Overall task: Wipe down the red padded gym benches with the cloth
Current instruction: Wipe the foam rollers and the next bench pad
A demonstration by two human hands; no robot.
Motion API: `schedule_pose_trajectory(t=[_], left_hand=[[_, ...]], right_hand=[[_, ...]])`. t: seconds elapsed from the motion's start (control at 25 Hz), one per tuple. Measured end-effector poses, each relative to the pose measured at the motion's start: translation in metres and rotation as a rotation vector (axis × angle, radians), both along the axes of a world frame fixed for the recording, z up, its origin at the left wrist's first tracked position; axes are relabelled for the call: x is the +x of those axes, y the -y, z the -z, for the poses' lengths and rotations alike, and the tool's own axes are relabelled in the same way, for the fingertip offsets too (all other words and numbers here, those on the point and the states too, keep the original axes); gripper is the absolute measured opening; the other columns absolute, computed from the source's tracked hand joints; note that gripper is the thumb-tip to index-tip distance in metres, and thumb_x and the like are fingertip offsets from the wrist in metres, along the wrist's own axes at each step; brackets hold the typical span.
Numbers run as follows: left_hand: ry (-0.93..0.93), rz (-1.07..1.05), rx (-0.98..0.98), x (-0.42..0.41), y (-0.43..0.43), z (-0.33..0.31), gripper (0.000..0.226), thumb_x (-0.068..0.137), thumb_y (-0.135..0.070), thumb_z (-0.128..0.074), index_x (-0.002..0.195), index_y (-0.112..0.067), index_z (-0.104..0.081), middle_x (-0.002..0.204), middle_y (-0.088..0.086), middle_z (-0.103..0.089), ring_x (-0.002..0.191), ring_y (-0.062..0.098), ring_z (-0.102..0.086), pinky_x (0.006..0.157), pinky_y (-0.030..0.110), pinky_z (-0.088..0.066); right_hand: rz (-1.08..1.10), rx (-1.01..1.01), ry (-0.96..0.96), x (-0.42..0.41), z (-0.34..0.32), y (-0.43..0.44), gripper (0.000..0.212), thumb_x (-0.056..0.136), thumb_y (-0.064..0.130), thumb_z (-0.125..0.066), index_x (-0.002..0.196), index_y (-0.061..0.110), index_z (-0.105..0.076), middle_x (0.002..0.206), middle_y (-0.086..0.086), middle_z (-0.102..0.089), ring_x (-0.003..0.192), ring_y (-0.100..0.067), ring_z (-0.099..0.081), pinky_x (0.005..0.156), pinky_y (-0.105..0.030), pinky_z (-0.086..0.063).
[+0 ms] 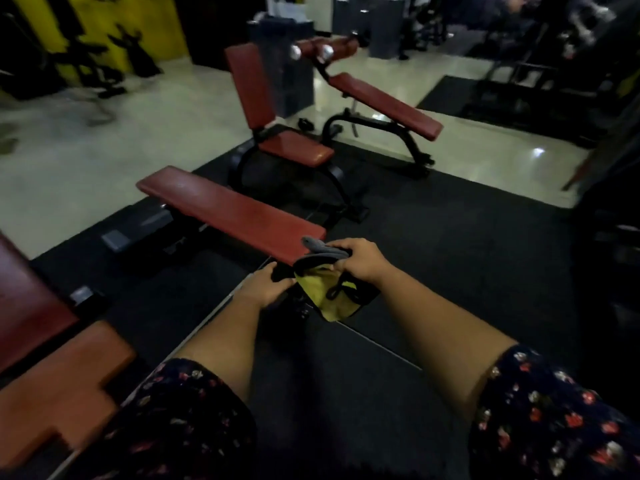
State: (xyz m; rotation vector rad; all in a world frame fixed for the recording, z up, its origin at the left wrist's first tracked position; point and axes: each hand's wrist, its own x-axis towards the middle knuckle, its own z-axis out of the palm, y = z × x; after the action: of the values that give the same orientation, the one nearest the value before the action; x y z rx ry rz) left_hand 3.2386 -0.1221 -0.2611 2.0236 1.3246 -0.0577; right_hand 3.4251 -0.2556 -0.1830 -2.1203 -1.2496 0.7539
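Both arms reach forward over the black rubber floor mat (450, 244), in dark floral sleeves (554, 420). The right hand (358, 259) has its fingers curled over a bunched grey and yellow cloth (323, 271), gripping its upper grey fold, while the left hand (266, 287) pinches the cloth's left edge between curled fingers and thumb. The yellow part of the cloth hangs down below the two hands, with a dark cord or seam looping across it. The cloth is held in the air just at the near end of the flat bench (228, 211), its grey top fold overlapping that corner in the view; whether it touches the red pad cannot be told.

The flat bench is a long red padded board on a dark frame, running from the hands away to the left. Beyond it stands a seat bench (263, 98) with an upright red backrest and a short red seat on a curved black frame. Just beside that, to the right, an inclined bench (384, 102) slopes down toward the right, with red roller pads and chrome end caps at its high end. At the lower left edge another red pad (59, 382) is near the camera and blurred.

The pale tiled floor (86, 150) lies beyond the mat, a yellow wall (104, 19) with dark equipment in front of it stands at the far left, and dim racks fill the far right
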Motion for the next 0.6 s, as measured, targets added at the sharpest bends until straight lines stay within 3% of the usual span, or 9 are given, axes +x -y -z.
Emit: schedule_pose_trajectory(t=[0.12,0.24,0.4,0.48,0.6], left_hand=[[0.088,-0.196,-0.063,-0.004,0.004,-0.005,0.099,0.072,-0.073,-0.057,0.154,-0.027,-0.028,0.155,0.009,-0.037,0.139,0.032,-0.038,0.113,0.041,-0.033],[0.092,-0.332,-0.034,-0.011,0.014,-0.005,0.101,0.066,-0.077,-0.05,0.152,-0.028,-0.032,0.152,0.007,-0.042,0.136,0.031,-0.043,0.111,0.044,-0.037],[0.085,-0.48,-0.031,-0.029,0.036,-0.002,0.07,0.09,-0.06,-0.056,0.146,-0.02,-0.043,0.143,0.009,-0.051,0.129,0.031,-0.049,0.107,0.042,-0.04],[0.241,-0.64,-0.103,-0.045,0.046,0.002,0.058,0.089,-0.054,-0.059,0.128,-0.011,-0.059,0.129,0.013,-0.061,0.117,0.031,-0.057,0.103,0.04,-0.044],[0.52,-0.988,-0.156,-0.076,0.067,0.001,0.045,0.096,-0.038,-0.057,0.117,0.001,-0.064,0.115,0.016,-0.065,0.107,0.031,-0.061,0.1,0.04,-0.048]], right_hand=[[-0.149,0.06,-0.076,0.007,-0.01,-0.032,0.051,0.08,0.004,-0.072,0.129,0.014,-0.063,0.122,-0.003,-0.063,0.11,-0.011,-0.056,0.084,-0.017,-0.042],[-0.267,0.098,-0.101,0.01,-0.01,-0.055,0.051,0.08,0.007,-0.074,0.128,0.017,-0.064,0.125,-0.004,-0.064,0.117,-0.017,-0.057,0.099,-0.028,-0.045],[-0.421,0.064,-0.13,-0.006,0.002,-0.068,0.054,0.082,0.008,-0.072,0.133,0.018,-0.059,0.129,-0.004,-0.062,0.12,-0.019,-0.056,0.099,-0.026,-0.044],[-0.547,0.029,-0.155,-0.025,0.007,-0.072,0.059,0.083,0.009,-0.071,0.139,0.017,-0.054,0.137,-0.005,-0.056,0.125,-0.02,-0.053,0.1,-0.025,-0.041],[-0.667,-0.031,-0.177,-0.06,0.016,-0.074,0.065,0.084,0.013,-0.069,0.145,0.023,-0.047,0.145,-0.006,-0.047,0.13,-0.022,-0.047,0.104,-0.026,-0.038]])
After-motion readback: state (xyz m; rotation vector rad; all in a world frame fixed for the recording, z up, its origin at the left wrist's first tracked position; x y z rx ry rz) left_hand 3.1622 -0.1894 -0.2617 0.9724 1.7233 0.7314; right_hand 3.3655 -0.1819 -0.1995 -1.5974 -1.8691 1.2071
